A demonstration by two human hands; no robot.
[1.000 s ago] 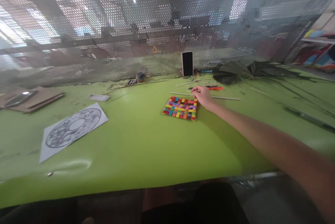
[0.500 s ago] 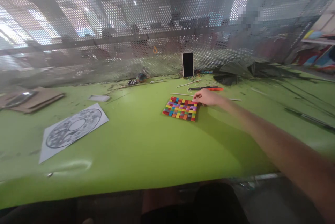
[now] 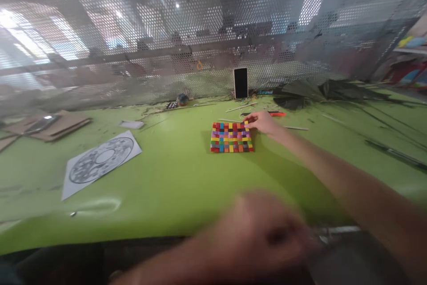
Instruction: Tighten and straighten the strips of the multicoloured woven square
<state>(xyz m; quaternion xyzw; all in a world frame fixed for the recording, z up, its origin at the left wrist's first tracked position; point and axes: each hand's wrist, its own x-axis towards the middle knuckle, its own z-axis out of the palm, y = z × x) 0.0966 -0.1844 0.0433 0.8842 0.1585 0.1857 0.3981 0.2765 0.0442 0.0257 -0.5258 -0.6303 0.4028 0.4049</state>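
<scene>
A small woven mat of many-coloured strips (image 3: pixel 231 139) stands out against the green table (image 3: pixel 167 174). My right hand (image 3: pixel 263 122) pinches its upper right corner between thumb and fingers. Down at the table's front edge, my left hand (image 3: pixel 263 227) is badly smeared by motion, so its fingers cannot be made out. Just behind the mat lie a black and orange tool (image 3: pixel 280 114), perhaps a cutter, and thin pale sticks (image 3: pixel 242 107).
A phone or tablet (image 3: pixel 241 83) stands upright against the perforated metal screen (image 3: pixel 133 54). Dark dried leaves (image 3: pixel 300 94) spread at the back right. On the left lie a printed circular drawing (image 3: pixel 103 160), a white card (image 3: pixel 131 124) and cardboard pieces (image 3: pixel 66 126).
My left hand has come into view at the bottom, moving fast. The mat has turned slightly in my right hand and now sits squarer to me. The view has shifted a little.
</scene>
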